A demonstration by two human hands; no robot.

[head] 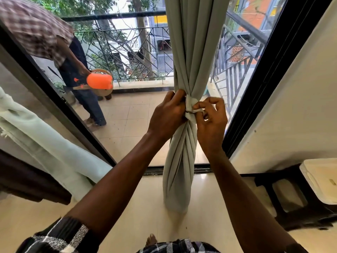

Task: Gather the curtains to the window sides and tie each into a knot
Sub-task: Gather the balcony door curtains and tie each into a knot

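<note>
Grey curtain hangs mid-scene in front of the glass, gathered into one rope, with twisted folds running down to the floor. The wrap sits at about mid-height, a short fold of the same cloth cinched round the bundle.

Grip: left hand has its fingers curled round the bundle on the left side of the wrap. Right hand pinches the wrap's loose end between thumb and forefinger, other fingers loosely bent and holding nothing. A thin dark line crosses the wrap; I can't tell if it's a band or a shadow.

Handling, my read: soft, fairly thick cloth, limp, light for two hands and not fragile. The smooth weave likely slips, so the wrap may loosen unless it's pulled tight. Best hold is right at the cinch, one hand bracing the bundle while the other draws the tail.

Around:
- Pale green curtain at far left, loose, no knot visible.
- Black window frame just right of the hands.
- Dark stool with a white tray on it at near right, apart from the curtain.
- Second person outside on the balcony with an orange object, behind the glass and not in the way.

Nothing blocks the hands.
</note>
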